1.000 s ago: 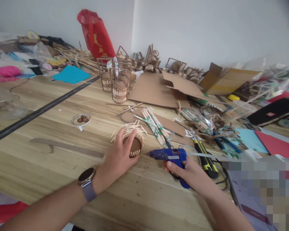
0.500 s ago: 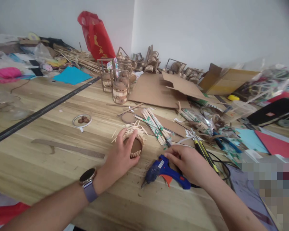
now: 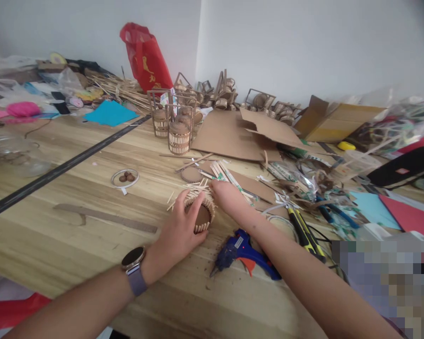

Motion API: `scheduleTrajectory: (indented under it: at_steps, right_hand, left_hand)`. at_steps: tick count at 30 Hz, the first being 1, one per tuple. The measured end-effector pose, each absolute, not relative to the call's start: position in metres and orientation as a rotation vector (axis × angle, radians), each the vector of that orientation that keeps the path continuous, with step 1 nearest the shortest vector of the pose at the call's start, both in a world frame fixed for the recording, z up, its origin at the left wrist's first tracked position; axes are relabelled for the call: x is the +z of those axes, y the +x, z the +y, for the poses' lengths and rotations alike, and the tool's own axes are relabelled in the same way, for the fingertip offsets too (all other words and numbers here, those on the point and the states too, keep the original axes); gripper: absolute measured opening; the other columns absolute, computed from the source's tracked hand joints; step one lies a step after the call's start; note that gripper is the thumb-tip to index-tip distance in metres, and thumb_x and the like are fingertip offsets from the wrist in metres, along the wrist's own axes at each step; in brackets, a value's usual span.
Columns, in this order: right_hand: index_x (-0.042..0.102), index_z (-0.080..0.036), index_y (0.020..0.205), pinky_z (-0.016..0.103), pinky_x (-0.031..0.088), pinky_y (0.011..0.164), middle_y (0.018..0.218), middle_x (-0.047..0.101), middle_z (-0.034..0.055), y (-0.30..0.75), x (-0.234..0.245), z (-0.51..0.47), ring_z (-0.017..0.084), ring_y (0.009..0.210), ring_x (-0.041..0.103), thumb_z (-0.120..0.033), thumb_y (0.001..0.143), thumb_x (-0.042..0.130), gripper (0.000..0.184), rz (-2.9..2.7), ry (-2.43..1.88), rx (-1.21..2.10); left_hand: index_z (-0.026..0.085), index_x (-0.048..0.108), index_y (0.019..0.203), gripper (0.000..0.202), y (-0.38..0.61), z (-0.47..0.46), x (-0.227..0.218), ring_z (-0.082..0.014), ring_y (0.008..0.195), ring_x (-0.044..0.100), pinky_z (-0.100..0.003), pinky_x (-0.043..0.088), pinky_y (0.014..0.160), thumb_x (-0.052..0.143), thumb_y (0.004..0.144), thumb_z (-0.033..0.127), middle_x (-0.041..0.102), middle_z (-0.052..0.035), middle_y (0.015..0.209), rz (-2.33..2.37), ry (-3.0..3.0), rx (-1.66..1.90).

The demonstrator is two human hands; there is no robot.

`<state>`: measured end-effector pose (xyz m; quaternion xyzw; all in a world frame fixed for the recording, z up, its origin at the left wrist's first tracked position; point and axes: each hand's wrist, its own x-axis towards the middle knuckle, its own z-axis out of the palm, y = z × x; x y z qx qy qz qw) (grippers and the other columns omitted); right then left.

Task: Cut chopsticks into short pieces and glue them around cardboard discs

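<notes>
My left hand [image 3: 176, 233], with a watch on the wrist, is wrapped round a small round cardboard basket [image 3: 200, 216] rimmed with short wooden sticks, holding it on the wooden table [image 3: 92, 245]. My right hand [image 3: 226, 197] reaches across just behind the basket, at a pile of short loose sticks [image 3: 194, 189]. Its fingers are curled down and their tips are hidden behind the basket. A blue glue gun [image 3: 242, 252] with an orange trigger lies on the table under my right forearm, nozzle pointing to the lower left.
Finished stick baskets [image 3: 178, 136] stand further back by flat cardboard [image 3: 229, 134]. A bundle of chopsticks [image 3: 229, 176], a yellow-black knife [image 3: 304, 230], pliers, a tape ring [image 3: 125, 178], a long black bar [image 3: 67, 162], a cardboard strip [image 3: 106, 217] and a red bag [image 3: 146, 56] lie around.
My right hand put the glue gun down on the table, let go of it and moved up to the loose sticks behind the basket. My left hand stayed on the basket.
</notes>
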<state>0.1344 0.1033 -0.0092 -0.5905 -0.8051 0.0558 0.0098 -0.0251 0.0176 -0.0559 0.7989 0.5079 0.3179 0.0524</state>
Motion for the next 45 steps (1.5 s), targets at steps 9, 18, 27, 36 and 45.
scheduleTrajectory:
  at_steps: [9, 18, 27, 36, 45]
  right_hand:
    - [0.064, -0.014, 0.108, 0.024, 0.042, 0.069, 0.091, 0.074, 0.0076, 0.158, 0.014, 0.088, 0.018, 0.083, 0.067, -0.008, 0.088, 0.048, 0.027, -2.376, -1.773, 0.349]
    - [0.066, -0.020, 0.081, 0.023, 0.043, 0.064, 0.073, 0.066, -0.0023, 0.167, 0.038, 0.033, 0.014, 0.069, 0.061, -0.005, 0.080, 0.059, 0.017, -2.451, -1.339, 0.761]
    - [0.071, -0.017, 0.078, 0.041, 0.047, 0.091, 0.106, 0.058, 0.0091, 0.156, 0.017, 0.039, 0.024, 0.102, 0.050, -0.005, 0.079, 0.067, 0.013, -2.647, -1.121, 0.314]
    - [0.073, -0.016, 0.082, 0.040, 0.047, 0.090, 0.106, 0.061, 0.0105, 0.151, 0.002, 0.045, 0.025, 0.100, 0.049, -0.012, 0.083, 0.066, 0.008, -2.725, -1.063, 0.114]
    - [0.070, -0.016, 0.082, 0.039, 0.048, 0.090, 0.104, 0.062, 0.0089, 0.152, -0.005, 0.044, 0.025, 0.104, 0.050, -0.010, 0.085, 0.063, 0.010, -2.783, -0.981, -0.008]
  left_hand:
    - [0.024, 0.025, 0.145, 0.092, -0.026, 0.017, -0.055, -0.0383, 0.133, 0.037, -0.054, 0.044, 0.103, 0.077, 0.068, 0.018, 0.025, -0.0182, 0.142, 1.545, 2.434, 0.966]
    - [0.026, 0.025, 0.145, 0.093, -0.025, 0.017, -0.056, -0.0385, 0.132, 0.039, -0.051, 0.050, 0.098, 0.078, 0.068, 0.020, 0.024, -0.0177, 0.143, 1.587, 2.421, 0.936]
    - [0.026, 0.026, 0.145, 0.090, -0.026, 0.017, -0.056, -0.0376, 0.129, 0.043, -0.049, 0.052, 0.094, 0.075, 0.070, 0.020, 0.026, -0.0168, 0.143, 1.572, 2.433, 0.946]
    - [0.026, 0.025, 0.146, 0.088, -0.026, 0.017, -0.058, -0.0372, 0.130, 0.043, -0.048, 0.052, 0.094, 0.073, 0.073, 0.021, 0.024, -0.0177, 0.144, 1.564, 2.420, 0.943]
    - [0.026, 0.023, 0.148, 0.088, -0.028, 0.018, -0.059, -0.0375, 0.132, 0.040, -0.050, 0.050, 0.095, 0.072, 0.074, 0.021, 0.024, -0.0182, 0.145, 1.521, 2.402, 0.956]
